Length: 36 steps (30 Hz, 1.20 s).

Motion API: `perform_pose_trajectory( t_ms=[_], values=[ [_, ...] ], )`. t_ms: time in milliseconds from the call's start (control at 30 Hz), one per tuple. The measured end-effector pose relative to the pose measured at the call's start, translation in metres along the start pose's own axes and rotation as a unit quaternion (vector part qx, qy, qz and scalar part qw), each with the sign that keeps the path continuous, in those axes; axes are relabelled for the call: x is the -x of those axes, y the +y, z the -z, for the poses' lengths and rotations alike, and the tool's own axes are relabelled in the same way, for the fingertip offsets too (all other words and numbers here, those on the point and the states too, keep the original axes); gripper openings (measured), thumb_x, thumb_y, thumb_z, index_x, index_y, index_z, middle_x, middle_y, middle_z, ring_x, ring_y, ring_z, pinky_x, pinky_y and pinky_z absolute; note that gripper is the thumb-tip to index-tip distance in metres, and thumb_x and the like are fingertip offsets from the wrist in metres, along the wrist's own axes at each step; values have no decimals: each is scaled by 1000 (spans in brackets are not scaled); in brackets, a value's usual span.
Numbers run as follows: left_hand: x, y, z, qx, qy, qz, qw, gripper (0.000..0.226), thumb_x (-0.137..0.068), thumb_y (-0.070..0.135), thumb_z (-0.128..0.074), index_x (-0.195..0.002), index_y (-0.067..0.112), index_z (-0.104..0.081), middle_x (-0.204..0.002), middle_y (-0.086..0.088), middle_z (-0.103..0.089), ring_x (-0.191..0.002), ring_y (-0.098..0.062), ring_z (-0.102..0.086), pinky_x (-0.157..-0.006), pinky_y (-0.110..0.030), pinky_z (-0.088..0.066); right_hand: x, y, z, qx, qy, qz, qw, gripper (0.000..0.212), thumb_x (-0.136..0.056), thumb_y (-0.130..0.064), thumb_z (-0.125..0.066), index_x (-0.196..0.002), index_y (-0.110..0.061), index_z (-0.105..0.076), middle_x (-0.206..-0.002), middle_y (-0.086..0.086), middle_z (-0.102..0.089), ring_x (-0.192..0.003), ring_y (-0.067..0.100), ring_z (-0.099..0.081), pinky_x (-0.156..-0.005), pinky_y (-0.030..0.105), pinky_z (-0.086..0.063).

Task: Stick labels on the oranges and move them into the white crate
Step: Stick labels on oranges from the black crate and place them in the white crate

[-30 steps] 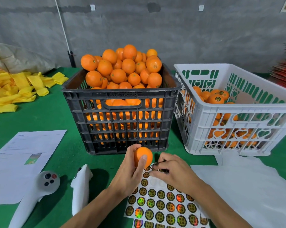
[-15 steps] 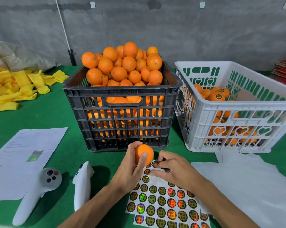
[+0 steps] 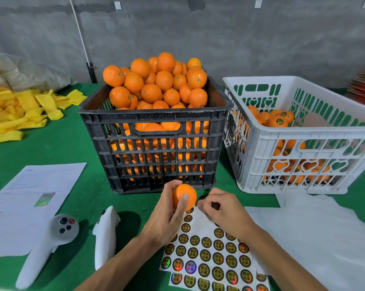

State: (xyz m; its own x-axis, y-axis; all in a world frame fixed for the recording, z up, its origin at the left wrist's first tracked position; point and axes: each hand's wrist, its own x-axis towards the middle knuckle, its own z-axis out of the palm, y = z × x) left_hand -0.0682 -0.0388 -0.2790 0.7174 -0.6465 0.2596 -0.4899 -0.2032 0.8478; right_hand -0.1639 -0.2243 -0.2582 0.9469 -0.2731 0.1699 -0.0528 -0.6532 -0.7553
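My left hand (image 3: 167, 215) grips one orange (image 3: 182, 194) just above the sheet of round labels (image 3: 211, 255) on the green table. My right hand (image 3: 221, 208) is beside it, fingers curled, pinching a dark label near the sheet's top edge. Behind stands a black crate (image 3: 156, 148) heaped with unlabelled oranges (image 3: 156, 85). To its right sits the white crate (image 3: 316, 139), which holds several oranges, some with labels on top (image 3: 279, 121).
Two white controllers (image 3: 49, 244) (image 3: 105, 234) lie left of the hands. A printed paper (image 3: 28, 202) lies at the left edge, yellow foam sleeves (image 3: 24, 110) at the far left. White wrapping sheets (image 3: 324, 238) cover the table at the right.
The orange and both hands stay almost in place above the label sheet. My right fingers have lifted slightly from the sheet's top edge toward the orange.
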Motion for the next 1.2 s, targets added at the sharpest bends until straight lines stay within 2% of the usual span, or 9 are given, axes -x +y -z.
perform_pose_trajectory(
  t_ms=[167,333,467,567,633,767,967,1100,1200],
  values=[
    [-1,2,-1,12,-2,3,1000,51,-100,72,-36,-142,44,-29,-113,31,-48,-96,-5,-65,-77,-19,-55,-4,-16,-5,-52,199,-11,978,15,-97,-35,-68,-88,-28,-78,-84,-10,-54,-81,10,-58,-68,21,-45],
    [-4,9,-6,51,19,-3,999,47,-101,69,-40,-140,43,-34,-116,16,-55,-99,-14,-65,-84,-33,-59,5,-30,-17,-55,198,53,977,14,-100,-34,-67,-101,-27,-80,-89,-13,-56,-84,13,-61,-69,29,-51],
    [-4,27,-8,113,64,-18,991,45,-102,62,-46,-138,35,-43,-115,10,-59,-102,-20,-65,-88,-36,-58,10,-34,-9,114,219,179,952,27,-105,-32,-55,-118,-19,-74,-104,-13,-56,-76,9,-58,-61,31,-52],
    [-13,55,-3,179,97,-31,979,50,-98,57,-58,-138,29,-47,-119,5,-60,-107,-24,-66,-89,-37,-60,10,-41,1,254,242,258,900,53,-93,-33,-64,-139,-9,-61,-136,3,-59,-115,19,-61,-93,35,-55],
    [-24,81,2,205,112,-59,971,50,-95,52,-65,-136,27,-51,-121,8,-60,-108,-24,-66,-88,-34,-60,5,-53,15,306,269,274,871,65,-94,-45,-64,-146,-6,-54,-154,7,-49,-140,24,-48,-116,38,-40],
    [-54,142,12,231,123,-93,961,44,-88,58,-67,-127,41,-57,-123,12,-65,-110,-23,-69,-89,-35,-59,-13,-84,63,345,343,291,824,67,-103,-52,-52,-148,-2,-50,-158,11,-45,-145,28,-43,-119,44,-37],
    [-114,225,20,214,87,-196,953,29,-106,43,-48,-128,34,-65,-124,16,-70,-119,-5,-65,-97,-24,-54,-39,-101,138,276,475,191,813,75,-97,-48,-67,-150,0,-44,-157,16,-44,-144,31,-44,-116,49,-39],
    [-141,241,28,136,84,-220,962,25,-107,37,-53,-125,26,-66,-120,17,-70,-115,4,-63,-93,-10,-47,-47,-93,169,306,471,86,823,72,-100,-41,-66,-152,2,-41,-163,18,-34,-149,36,-36,-119,52,-33],
    [-156,223,56,46,125,-208,969,14,-104,31,-62,-114,27,-70,-111,17,-71,-108,2,-63,-86,-12,-47,-46,-84,161,325,455,104,823,53,-104,-32,-61,-146,-2,-51,-160,17,-39,-147,35,-38,-120,53,-33]
  ],
)
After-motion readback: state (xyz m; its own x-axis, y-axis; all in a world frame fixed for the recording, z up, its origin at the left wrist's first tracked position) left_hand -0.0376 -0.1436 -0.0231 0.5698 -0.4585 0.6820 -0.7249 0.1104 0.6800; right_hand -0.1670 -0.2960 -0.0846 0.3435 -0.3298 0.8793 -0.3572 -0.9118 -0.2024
